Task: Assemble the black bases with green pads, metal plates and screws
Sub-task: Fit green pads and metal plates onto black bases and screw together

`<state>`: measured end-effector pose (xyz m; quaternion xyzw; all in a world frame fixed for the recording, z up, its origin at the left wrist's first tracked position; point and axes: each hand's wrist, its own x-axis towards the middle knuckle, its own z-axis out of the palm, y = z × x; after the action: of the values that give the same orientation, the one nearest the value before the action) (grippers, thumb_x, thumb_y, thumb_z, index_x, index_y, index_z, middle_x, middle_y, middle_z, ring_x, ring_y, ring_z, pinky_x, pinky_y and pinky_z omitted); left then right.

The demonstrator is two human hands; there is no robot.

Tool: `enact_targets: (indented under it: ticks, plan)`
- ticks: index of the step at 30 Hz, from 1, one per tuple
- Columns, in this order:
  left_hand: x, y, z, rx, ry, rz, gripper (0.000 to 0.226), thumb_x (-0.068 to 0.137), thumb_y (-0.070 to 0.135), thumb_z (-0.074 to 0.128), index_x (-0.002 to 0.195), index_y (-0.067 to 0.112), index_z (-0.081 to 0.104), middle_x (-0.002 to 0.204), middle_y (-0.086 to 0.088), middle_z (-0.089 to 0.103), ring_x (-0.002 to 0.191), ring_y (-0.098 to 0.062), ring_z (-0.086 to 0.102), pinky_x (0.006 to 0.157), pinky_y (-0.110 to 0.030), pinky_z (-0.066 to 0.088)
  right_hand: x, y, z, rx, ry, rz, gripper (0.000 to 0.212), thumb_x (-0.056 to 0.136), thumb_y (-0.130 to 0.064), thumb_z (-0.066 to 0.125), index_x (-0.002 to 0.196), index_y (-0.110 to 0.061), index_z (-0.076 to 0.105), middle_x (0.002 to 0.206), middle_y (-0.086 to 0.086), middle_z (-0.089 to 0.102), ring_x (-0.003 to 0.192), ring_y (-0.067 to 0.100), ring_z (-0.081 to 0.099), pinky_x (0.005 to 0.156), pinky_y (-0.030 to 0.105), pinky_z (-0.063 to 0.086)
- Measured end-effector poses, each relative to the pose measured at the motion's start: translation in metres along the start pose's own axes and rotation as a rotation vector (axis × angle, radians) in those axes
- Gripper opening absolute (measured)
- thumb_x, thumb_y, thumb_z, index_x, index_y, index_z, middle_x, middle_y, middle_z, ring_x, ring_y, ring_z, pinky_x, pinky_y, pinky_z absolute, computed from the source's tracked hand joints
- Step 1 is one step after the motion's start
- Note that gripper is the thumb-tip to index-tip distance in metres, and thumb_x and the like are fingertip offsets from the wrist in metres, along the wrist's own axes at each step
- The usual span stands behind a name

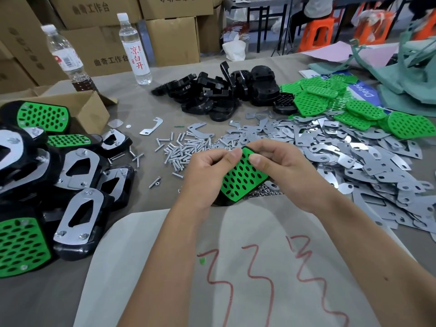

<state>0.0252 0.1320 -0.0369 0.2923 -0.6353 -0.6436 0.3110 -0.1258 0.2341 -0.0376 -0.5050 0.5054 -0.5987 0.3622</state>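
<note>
Here a green pad [243,175] on its black base [223,201] is being pinched at its far edge by both hands' fingers [257,159], just short of the screws [181,147]; seemingly light, stiff, best taken by edges.

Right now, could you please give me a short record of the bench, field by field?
in hand: green pad on a black base, held by left hand and right hand
screws: loose pile beyond the hands
metal plates: heap on the right
black bases: heap at back
finished pieces: stacked on the left
</note>
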Motion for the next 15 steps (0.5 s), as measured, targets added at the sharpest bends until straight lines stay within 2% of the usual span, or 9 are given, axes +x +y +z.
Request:
enact_targets:
  ticks: [5, 7, 10, 13, 15]
  plan:
    - [0.0000, 0.0004, 0.0031, -0.181, 0.006, -0.065, 0.040, 0.084, 0.036, 0.078, 0.095, -0.003, 0.075, 0.099, -0.027, 0.076, 0.079, -0.030, 0.071, 0.067, -0.037, 0.060, -0.0015, -0.0015, -0.0005, 0.194, -0.029, 0.049, 0.020, 0.099, -0.021, 0.058, 0.112, -0.014, 0.072, 0.102, 0.005, 0.077, 0.091, 0.016, 0.071, 0.078, 0.024, 0.057]
    - [-0.0017, 0.0012, 0.0043, -0.202, 0.017, -0.064, 0.040, 0.083, 0.036, 0.081, 0.094, -0.002, 0.076, 0.099, -0.027, 0.076, 0.080, -0.030, 0.071, 0.070, -0.037, 0.060, -0.0009, -0.0007, -0.0003, 0.198, -0.037, 0.061, 0.022, 0.098, -0.021, 0.057, 0.112, -0.011, 0.071, 0.102, 0.005, 0.076, 0.092, 0.016, 0.071, 0.079, 0.025, 0.057]
    - [-0.0048, 0.0041, 0.0052, -0.231, -0.001, -0.073, 0.037, 0.079, 0.037, 0.076, 0.094, 0.003, 0.078, 0.095, -0.021, 0.077, 0.078, -0.029, 0.071, 0.066, -0.037, 0.061, -0.0006, 0.0000, 0.0000, 0.174, -0.042, 0.047, 0.025, 0.099, -0.020, 0.056, 0.116, -0.009, 0.070, 0.104, 0.006, 0.076, 0.095, 0.019, 0.071, 0.082, 0.029, 0.058]
    - [-0.0060, 0.0063, 0.0027, -0.274, -0.057, -0.083, 0.030, 0.084, 0.035, 0.075, 0.095, 0.008, 0.079, 0.094, -0.019, 0.077, 0.078, -0.030, 0.073, 0.064, -0.039, 0.062, -0.0011, -0.0025, -0.0017, 0.174, -0.042, 0.031, 0.024, 0.100, -0.022, 0.057, 0.116, -0.014, 0.074, 0.106, 0.009, 0.076, 0.097, 0.023, 0.070, 0.084, 0.034, 0.059]
    - [-0.0061, 0.0084, 0.0034, -0.301, -0.084, -0.100, 0.029, 0.086, 0.034, 0.074, 0.097, 0.008, 0.079, 0.096, -0.018, 0.077, 0.080, -0.029, 0.074, 0.064, -0.038, 0.062, -0.0013, -0.0040, -0.0017, 0.165, -0.032, 0.025, 0.023, 0.100, -0.024, 0.059, 0.113, -0.018, 0.077, 0.105, 0.008, 0.076, 0.096, 0.021, 0.070, 0.082, 0.032, 0.059]
